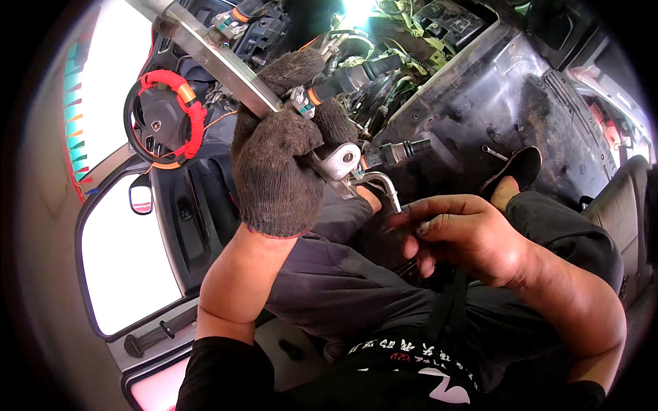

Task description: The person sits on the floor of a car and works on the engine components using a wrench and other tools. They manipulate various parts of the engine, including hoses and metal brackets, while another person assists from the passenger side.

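Observation:
My left hand [281,175], in a dark knitted glove, is closed around a long metal bar [236,75] that slants in from the upper left. A metal bracket [339,162] with a round hole juts out beside its fingers. From the bracket area a thin bent metal pipe [385,183] curves down toward my bare right hand [469,236]. Its index fingertip is at the pipe's end, with the thumb and other fingers curled in. Whatever may be between those fingers is hidden. Black cylindrical fittings [397,153] with metal clips stick out past the glove.
A steering wheel [164,120] with red wrapping stands at the left, near the car door [192,233]. Exposed wiring [404,89] fills the upper middle. A wrench [495,153] lies on the bare metal floor [480,113] near my shoe [517,171]. A seat [620,212] is at the right.

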Tool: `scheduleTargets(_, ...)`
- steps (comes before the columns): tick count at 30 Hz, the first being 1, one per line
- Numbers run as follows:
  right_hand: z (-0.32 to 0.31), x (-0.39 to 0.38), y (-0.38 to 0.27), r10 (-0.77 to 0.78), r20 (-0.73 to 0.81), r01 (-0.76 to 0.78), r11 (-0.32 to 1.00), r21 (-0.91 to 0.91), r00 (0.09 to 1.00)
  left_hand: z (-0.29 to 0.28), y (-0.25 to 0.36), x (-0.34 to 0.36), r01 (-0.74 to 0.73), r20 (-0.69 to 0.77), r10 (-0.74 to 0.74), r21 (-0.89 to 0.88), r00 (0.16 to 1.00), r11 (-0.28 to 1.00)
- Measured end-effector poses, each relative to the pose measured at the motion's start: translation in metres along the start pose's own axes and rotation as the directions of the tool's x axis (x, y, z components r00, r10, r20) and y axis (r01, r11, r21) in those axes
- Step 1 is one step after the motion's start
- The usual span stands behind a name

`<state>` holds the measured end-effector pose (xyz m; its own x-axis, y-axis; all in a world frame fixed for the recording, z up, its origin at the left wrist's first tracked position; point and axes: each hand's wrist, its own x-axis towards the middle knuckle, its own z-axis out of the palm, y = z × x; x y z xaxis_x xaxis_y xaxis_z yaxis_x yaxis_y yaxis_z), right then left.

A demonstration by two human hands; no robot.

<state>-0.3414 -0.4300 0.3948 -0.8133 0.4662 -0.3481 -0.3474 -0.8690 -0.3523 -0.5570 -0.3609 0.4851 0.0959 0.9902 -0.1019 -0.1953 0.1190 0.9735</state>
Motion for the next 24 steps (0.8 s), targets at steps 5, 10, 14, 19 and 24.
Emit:
scheduleTargets(5,-0.003,-0.002,-0.001,-0.006,-0.011,0.006,1.000,-0.008,1.000,-0.004,-0.008,-0.001,-0.028,-0.016,0.028,-0.012,0.999,1.000)
scheduleTargets(10,-0.002,0.002,0.002,-0.011,-0.039,0.007,0.995,-0.098,0.999,0.001,-0.009,-0.014,0.122,-0.005,-0.122,-0.041,0.992,0.992)
scheduleTargets(14,-0.005,-0.005,-0.025,-0.108,-0.119,0.050,0.912,-0.407,0.987,0.022,0.011,-0.001,0.169,-0.058,-0.169,-0.008,0.984,0.986)
scheduleTargets(19,-0.025,-0.017,-0.064,-0.742,-0.183,0.160,0.365,-0.917,0.645,0.002,0.002,-0.003,0.402,0.160,-0.389,-0.054,0.907,0.914)
scheduleTargets(24,-0.005,-0.035,-0.092,-0.914,0.260,0.010,-0.271,-0.963,0.312,-0.011,-0.029,-0.020,0.565,0.205,-0.551,-0.018,0.809,0.825)
